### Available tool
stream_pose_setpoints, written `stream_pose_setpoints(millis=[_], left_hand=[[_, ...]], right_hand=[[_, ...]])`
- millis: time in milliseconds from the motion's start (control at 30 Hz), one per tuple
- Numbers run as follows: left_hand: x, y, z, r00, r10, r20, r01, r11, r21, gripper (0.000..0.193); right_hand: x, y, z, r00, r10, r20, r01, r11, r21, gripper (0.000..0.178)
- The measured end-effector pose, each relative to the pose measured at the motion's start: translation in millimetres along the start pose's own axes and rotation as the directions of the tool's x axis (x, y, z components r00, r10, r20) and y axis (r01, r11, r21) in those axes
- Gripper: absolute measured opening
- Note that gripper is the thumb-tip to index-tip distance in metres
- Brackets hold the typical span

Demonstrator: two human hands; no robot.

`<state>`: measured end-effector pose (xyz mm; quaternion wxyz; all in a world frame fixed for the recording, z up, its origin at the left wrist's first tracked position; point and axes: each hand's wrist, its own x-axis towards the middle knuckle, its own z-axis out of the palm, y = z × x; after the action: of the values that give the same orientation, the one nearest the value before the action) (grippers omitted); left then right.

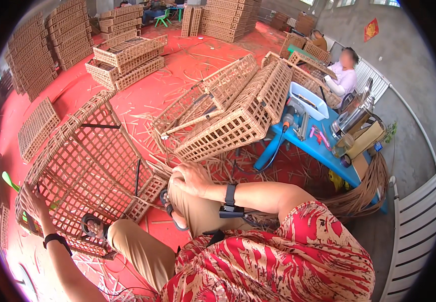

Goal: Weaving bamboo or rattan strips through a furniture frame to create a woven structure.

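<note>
A large open wicker basket [93, 168] with a square lattice stands tilted in front of me on the left. Dark straps cross its inside. My left hand [35, 205] grips its near left edge, some fingers hidden behind the weave. My right hand [192, 180] lies over my right knee, fingers loosely bent, with nothing visible in it. Beyond that knee, more rectangular wicker baskets [233, 131] lean against one another. Loose cane strips [160, 168] stick out between these and the basket at my left hand.
At right, a blue table [323, 156] bears a light-blue tray [308, 100], a power drill [289, 120], a metal jug and pink-handled tool. A cane bundle [366, 189] hangs beside it. Cane scraps litter the red floor [188, 60]. Stacked baskets [29, 55] stand behind; a co-worker [342, 75] sits far right.
</note>
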<state>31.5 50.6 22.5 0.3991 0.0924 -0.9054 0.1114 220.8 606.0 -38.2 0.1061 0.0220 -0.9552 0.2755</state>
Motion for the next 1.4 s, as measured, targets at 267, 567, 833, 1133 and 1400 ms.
stream_pose_setpoints(millis=[267, 567, 833, 1133, 1400], left_hand=[[5.3, 15.4, -28.3, 0.997, -0.005, 0.078, 0.0, 0.998, 0.061, 0.051], [1.9, 12.5, -19.7, 1.0, -0.009, 0.016, 0.008, 0.999, 0.043, 0.053], [-0.6, -3.4, 10.1, 0.999, -0.017, -0.036, 0.017, 1.0, 0.003, 0.054], [0.3, -0.8, 7.2, 0.999, 0.0, -0.033, 0.001, 1.0, 0.019, 0.058], [0.8, 1.9, -0.5, 1.0, 0.006, -0.029, -0.007, 1.0, -0.016, 0.056]], right_hand=[[9.1, -6.9, -17.7, 0.994, -0.092, 0.059, 0.09, 0.995, 0.04, 0.035], [5.6, -1.5, -10.8, 0.998, -0.069, -0.005, 0.069, 0.995, -0.067, 0.033], [2.6, -2.0, -0.6, 0.999, -0.025, -0.047, 0.024, 1.0, -0.005, 0.033], [4.8, 2.5, 1.1, 0.999, -0.027, -0.032, 0.028, 1.0, 0.008, 0.034], [6.5, 8.2, 5.2, 0.999, 0.009, 0.035, -0.009, 1.0, 0.018, 0.042]])
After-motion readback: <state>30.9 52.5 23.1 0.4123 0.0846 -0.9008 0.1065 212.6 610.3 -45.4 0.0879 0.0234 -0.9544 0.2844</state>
